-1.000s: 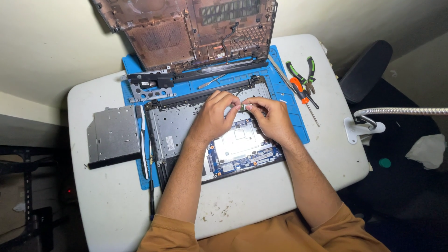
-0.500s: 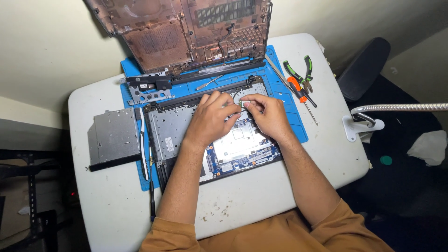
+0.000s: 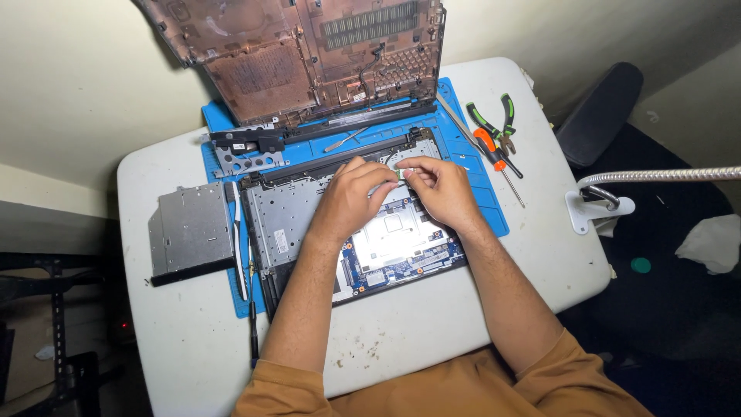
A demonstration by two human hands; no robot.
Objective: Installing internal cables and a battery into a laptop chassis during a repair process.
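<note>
Right now your two hands are close together over the open laptop base (image 3: 309, 224), near its back edge. Your left hand (image 3: 349, 202) rests on the grey metal part, and its fingers (image 3: 378, 176) curl toward your other hand. Your right hand (image 3: 438, 191) is just beside it, with the fingertips (image 3: 407, 171) pinched on something very small and pale. It is too tiny to tell what it is. Your left fingers touch the same spot, but you cannot tell if they grip anything.

The laptop base lies on a blue mat (image 3: 478, 193) on the white table (image 3: 401, 332). You can see its blue circuit board (image 3: 401, 266) near your wrists. The brown laptop cover (image 3: 309, 54) stands up behind the base, leaning on the wall.

A grey disc drive (image 3: 191, 232) lies left of the mat. Green pliers (image 3: 494, 123) and an orange screwdriver (image 3: 494, 150) lie on the right side, well apart from your hands. A bendy lamp arm (image 3: 656, 176) is clipped to the right edge of the table.
</note>
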